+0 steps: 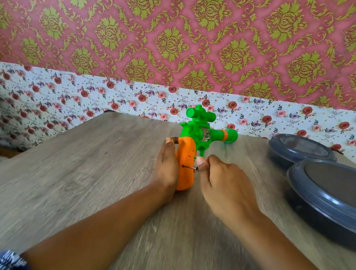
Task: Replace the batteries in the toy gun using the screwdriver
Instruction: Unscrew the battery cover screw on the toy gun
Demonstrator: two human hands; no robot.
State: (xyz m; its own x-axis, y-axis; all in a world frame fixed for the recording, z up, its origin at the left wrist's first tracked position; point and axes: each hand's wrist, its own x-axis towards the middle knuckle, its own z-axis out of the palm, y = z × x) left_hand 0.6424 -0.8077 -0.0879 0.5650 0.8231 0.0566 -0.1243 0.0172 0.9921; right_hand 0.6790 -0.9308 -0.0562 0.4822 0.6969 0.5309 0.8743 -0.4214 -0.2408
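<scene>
toy gun [195, 145] between left hand [166, 167], right hand [222, 182]

Wood-grain table [79, 179], grey-brown, running back to a flowered wall strip. Toward 12 o'clock on it, a green and orange toy gun [196, 137], orange grip nearest and barrel pointing to 3 o'clock, with the left hand [166, 167] resting beside the grip. Out at 3 o'clock, two round dark-grey lidded containers, the far one [299, 151] touching or partly behind the near one [333, 201].
</scene>
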